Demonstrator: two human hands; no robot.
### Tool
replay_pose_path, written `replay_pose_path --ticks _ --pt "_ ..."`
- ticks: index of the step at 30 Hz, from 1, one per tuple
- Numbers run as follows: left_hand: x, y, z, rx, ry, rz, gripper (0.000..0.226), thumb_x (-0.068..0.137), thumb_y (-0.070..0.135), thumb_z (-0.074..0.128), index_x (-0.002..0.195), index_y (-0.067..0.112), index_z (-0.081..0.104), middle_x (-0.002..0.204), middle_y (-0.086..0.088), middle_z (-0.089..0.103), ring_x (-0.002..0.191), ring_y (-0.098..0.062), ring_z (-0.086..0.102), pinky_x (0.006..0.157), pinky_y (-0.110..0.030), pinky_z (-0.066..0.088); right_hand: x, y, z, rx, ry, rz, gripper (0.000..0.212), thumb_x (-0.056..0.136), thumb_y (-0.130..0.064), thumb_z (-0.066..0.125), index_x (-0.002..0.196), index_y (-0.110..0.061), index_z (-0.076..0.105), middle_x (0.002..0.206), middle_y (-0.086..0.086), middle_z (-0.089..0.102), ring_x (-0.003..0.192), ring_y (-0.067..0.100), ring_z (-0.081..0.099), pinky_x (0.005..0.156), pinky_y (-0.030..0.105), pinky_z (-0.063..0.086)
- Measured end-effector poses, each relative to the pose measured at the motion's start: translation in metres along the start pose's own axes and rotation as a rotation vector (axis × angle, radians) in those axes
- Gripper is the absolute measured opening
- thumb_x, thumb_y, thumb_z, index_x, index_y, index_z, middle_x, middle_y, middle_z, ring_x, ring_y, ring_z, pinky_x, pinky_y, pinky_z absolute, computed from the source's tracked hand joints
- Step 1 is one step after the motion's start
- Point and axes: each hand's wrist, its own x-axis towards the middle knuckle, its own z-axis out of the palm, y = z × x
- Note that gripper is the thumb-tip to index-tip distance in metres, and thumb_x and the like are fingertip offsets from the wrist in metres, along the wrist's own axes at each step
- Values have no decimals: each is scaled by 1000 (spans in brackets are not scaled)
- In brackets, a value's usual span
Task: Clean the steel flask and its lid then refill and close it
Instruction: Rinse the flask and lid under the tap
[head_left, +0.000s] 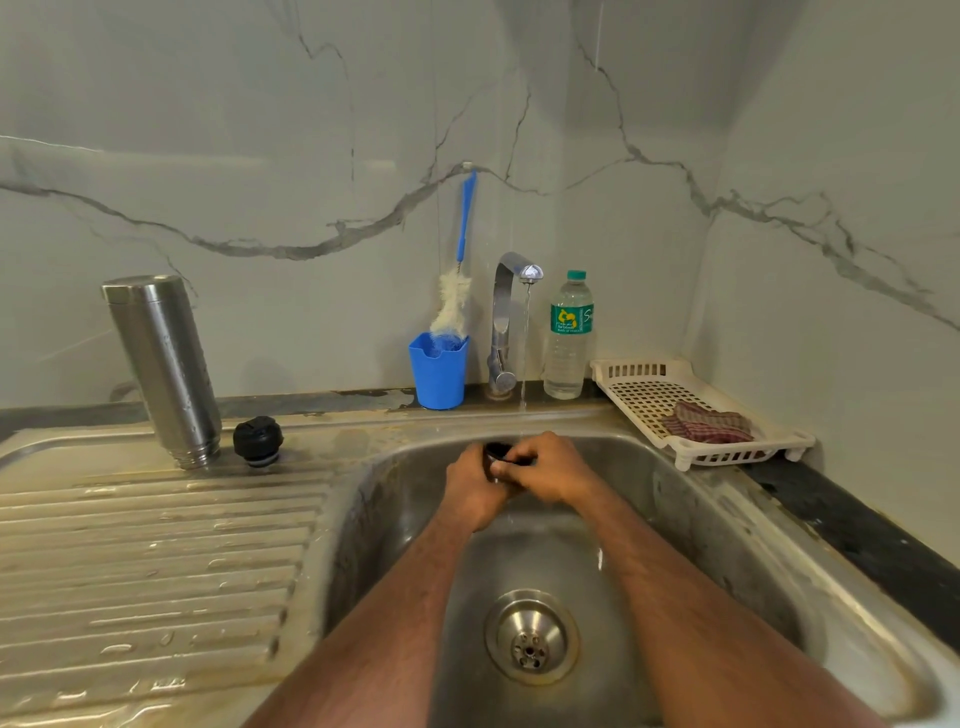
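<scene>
The steel flask (165, 367) stands upside down on the wet drainboard at the left, mouth down. A black stopper (257, 440) sits just right of it. Over the sink basin, under the running tap (519, 275), my left hand (475, 483) and my right hand (550, 470) together grip a small dark lid part (497, 450). Most of that part is hidden by my fingers. A thin stream of water falls onto my hands.
A blue cup (437, 371) with a blue-handled bottle brush (457, 291) stands behind the sink (701, 519). A plastic water bottle (569, 338) is right of the tap. A white rack (649, 395) holding a checked cloth (709, 422) sits at the right.
</scene>
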Motion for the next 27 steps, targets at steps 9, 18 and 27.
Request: replay_pose_path --ticks 9,18,27 --pt "0 2 -2 -72 -67 46 46 86 13 78 129 19 62 120 3 67 114 -15 64 96 -29 54 3 -2 4 20 -122 -66 52 101 -60 40 124 -23 68 157 5 36 142 26 37 119 54 31" --pt "3 0 -5 -132 -146 64 39 81 18 77 118 27 68 111 0 73 101 -15 70 86 -42 61 2 -2 4 -14 -87 -90 41 103 -49 48 114 -15 70 132 4 56 121 21 54 104 41 47" --pt "5 -5 -3 -233 -114 -10 60 69 7 78 124 26 63 112 -1 73 106 -21 70 95 -48 58 5 0 9 -15 172 9 60 81 -35 83 121 -23 40 113 2 61 102 18 61 79 27 49"
